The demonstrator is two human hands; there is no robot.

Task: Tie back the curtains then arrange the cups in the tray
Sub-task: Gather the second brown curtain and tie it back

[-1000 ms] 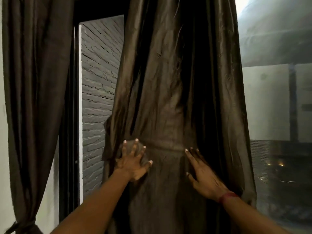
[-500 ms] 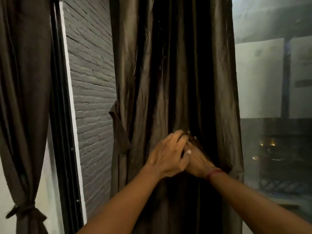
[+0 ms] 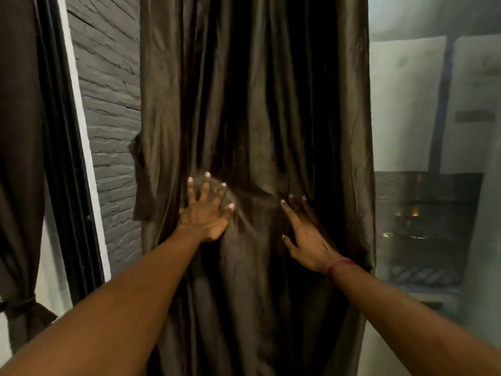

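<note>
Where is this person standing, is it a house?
Probably a room in a home, right at a window. A long brown curtain hangs there, a second curtain is already tied back, and glass shows buildings outside.

A dark brown, satin-sheened fabric curtain (image 3: 254, 104) hangs full length in the middle, falling in deep vertical folds and gathered slightly at mid-height, where creases pinch inward. A loose flap of the same cloth (image 3: 139, 180) juts from its left edge. At far left, a second dark brown curtain (image 3: 19, 158) hangs cinched low down by a knotted band of matching fabric (image 3: 20, 305).
</note>
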